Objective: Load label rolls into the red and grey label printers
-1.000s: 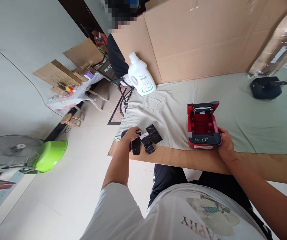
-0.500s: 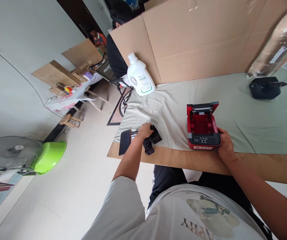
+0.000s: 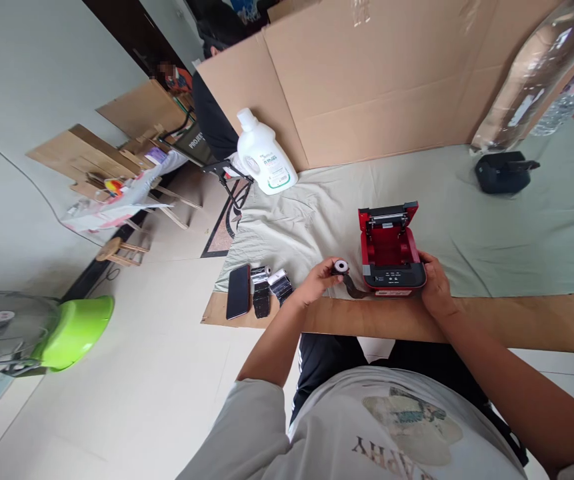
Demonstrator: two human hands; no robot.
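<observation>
Head view — left hand (image 3: pixel 317 285) lifted roll (image 3: pixel 341 267).

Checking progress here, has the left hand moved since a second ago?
Yes. The left hand has gone rightward from the phone toward the red printer, holding a black roll.

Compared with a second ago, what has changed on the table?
The left hand left the pile by the phone, took a small roll and carried it right, up to the open red printer. Two rolls remain by the phone. The right hand still steadies the printer.
</observation>
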